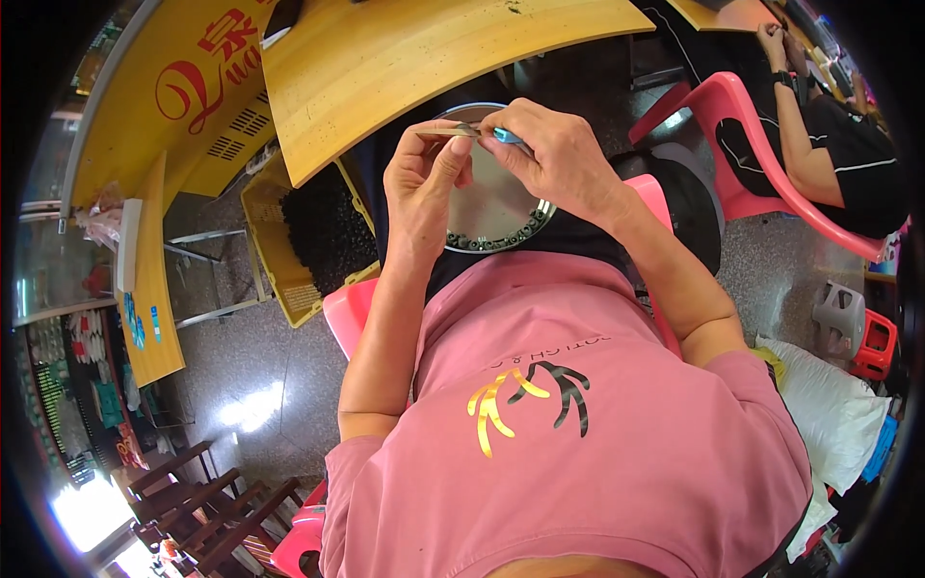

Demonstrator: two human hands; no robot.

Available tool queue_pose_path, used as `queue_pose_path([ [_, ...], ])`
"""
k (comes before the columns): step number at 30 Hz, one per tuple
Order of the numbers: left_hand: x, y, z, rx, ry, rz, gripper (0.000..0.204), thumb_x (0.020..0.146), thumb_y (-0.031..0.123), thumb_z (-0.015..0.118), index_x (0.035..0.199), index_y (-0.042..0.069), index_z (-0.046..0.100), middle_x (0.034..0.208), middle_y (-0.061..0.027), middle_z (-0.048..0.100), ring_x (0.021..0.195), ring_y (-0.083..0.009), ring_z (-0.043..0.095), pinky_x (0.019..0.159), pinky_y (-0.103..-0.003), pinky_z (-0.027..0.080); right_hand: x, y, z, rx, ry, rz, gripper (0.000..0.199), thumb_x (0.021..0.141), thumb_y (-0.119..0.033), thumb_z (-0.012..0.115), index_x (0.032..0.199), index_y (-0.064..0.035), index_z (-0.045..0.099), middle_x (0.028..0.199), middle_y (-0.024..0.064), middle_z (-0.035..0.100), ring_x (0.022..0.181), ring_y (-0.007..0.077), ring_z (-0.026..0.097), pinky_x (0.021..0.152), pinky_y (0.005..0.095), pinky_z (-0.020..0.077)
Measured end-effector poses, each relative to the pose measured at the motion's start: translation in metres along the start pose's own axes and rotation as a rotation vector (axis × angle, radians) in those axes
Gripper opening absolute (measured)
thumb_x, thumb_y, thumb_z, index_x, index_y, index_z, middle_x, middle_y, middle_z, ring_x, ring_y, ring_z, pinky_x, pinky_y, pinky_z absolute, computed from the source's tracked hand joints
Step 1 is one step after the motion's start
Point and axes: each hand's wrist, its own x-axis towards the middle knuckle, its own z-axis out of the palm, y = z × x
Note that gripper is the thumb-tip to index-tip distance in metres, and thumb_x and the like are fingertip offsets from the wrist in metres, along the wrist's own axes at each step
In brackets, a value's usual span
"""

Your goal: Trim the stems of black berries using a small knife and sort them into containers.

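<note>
Pinching the thin metal strip [445, 129] in our left hand [424, 183] above the round tray [487, 207] on our lap, we should keep the blue-handled tool [506, 136], gripped by our closed right hand [559, 159], steady at its end.

Evenly lit by soft daylight, brightest at the lower left, blown out to white glare beyond the wooden chairs [207, 506]. Pale sheen on the stone floor [252, 405]. Strong fisheye bending toward a black rim. Sharp centre, smeared edges, faint shadows.
</note>
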Motion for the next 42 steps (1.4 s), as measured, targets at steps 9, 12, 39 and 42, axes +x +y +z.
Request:
queue_pose_path([
  [9, -0.002, 0.002, 0.003, -0.014, -0.012, 0.035, 0.016, 0.096, 0.013, 0.068, 0.106, 0.002, 0.062, 0.085, -0.0019, 0.062, 0.072, -0.0086, 0.053, 0.067, -0.023, 0.043, 0.000, -0.001, 0.001, -0.103, 0.019, -0.027, 0.010, 0.091, -0.013, 0.067, 0.097, -0.0053, 0.065, 0.086, 0.0104, 0.064, 0.072, 0.0310, 0.064, 0.061, 0.0378, 0.0503],
  [12, -0.002, 0.006, 0.003, -0.059, -0.059, 0.050, 0.016, 0.095, 0.011, 0.068, 0.106, 0.002, 0.062, 0.085, -0.0019, 0.062, 0.073, -0.0086, 0.055, 0.067, -0.022, 0.044, -0.002, 0.001, 0.005, -0.128, 0.015, 0.000, 0.009, 0.091, -0.011, 0.066, 0.097, -0.0053, 0.065, 0.089, 0.0112, 0.066, 0.074, 0.0312, 0.065, 0.063, 0.0382, 0.0510],
  [39, -0.029, 0.059, -0.082, 0.995, -0.063, 0.231, 0.014, 0.089, 0.000, 0.067, 0.103, 0.000, 0.070, 0.087, -0.0091, 0.066, 0.076, -0.0153, 0.064, 0.068, -0.025, 0.049, 0.006, 0.022, -0.020, 0.051, -0.117, 0.383, 0.031, 0.098, -0.028, 0.063, 0.108, 0.0015, 0.065, 0.072, 0.0068, 0.061, 0.066, 0.0096, 0.055, 0.062, 0.0267, 0.0473],
  [42, -0.009, 0.038, -0.040, 0.962, -0.436, 0.164, 0.015, 0.089, 0.003, 0.064, 0.103, 0.001, 0.068, 0.092, -0.0122, 0.065, 0.080, -0.0275, 0.066, 0.069, -0.034, 0.052, 0.007, 0.019, -0.024, 0.070, -0.096, 0.387, 0.034, 0.098, -0.030, 0.063, 0.109, 0.0015, 0.065, 0.073, 0.0073, 0.061, 0.066, 0.0102, 0.055, 0.063, 0.0272, 0.0478],
])
